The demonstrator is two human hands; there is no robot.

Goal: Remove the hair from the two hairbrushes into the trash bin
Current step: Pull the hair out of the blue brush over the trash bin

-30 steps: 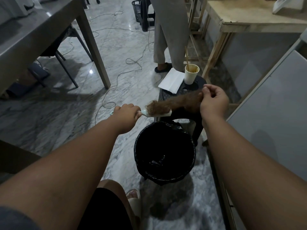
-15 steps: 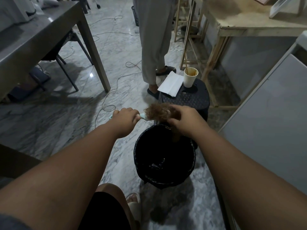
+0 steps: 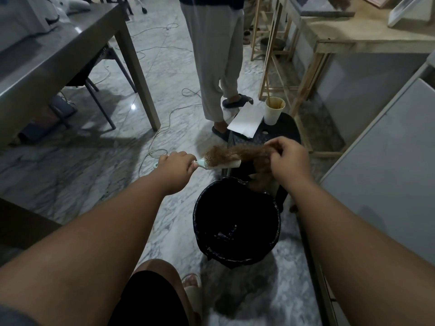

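Observation:
My left hand (image 3: 175,164) grips the handle of a pale hairbrush (image 3: 223,164), held level just beyond the far rim of the black trash bin (image 3: 237,257). A thick mat of brown hair (image 3: 235,152) covers the bristles and stretches to the right. My right hand (image 3: 286,158) is closed on the right end of that hair, with a clump hanging below the fingers above the bin's far edge. The bin is lined with a black bag and holds some dark scraps at its bottom. Only one hairbrush is in view.
A black plastic stool (image 3: 270,135) behind the bin carries a paper cup (image 3: 273,111) and a white paper (image 3: 247,122). A person (image 3: 216,67) stands beyond it. A grey table (image 3: 58,55) is at left, a wooden bench (image 3: 353,45) at right, cables (image 3: 164,130) on the marble floor.
My right hand went from over the brush head out to the right, drawing the hair away from the bristles. The standing person stepped closer to the stool.

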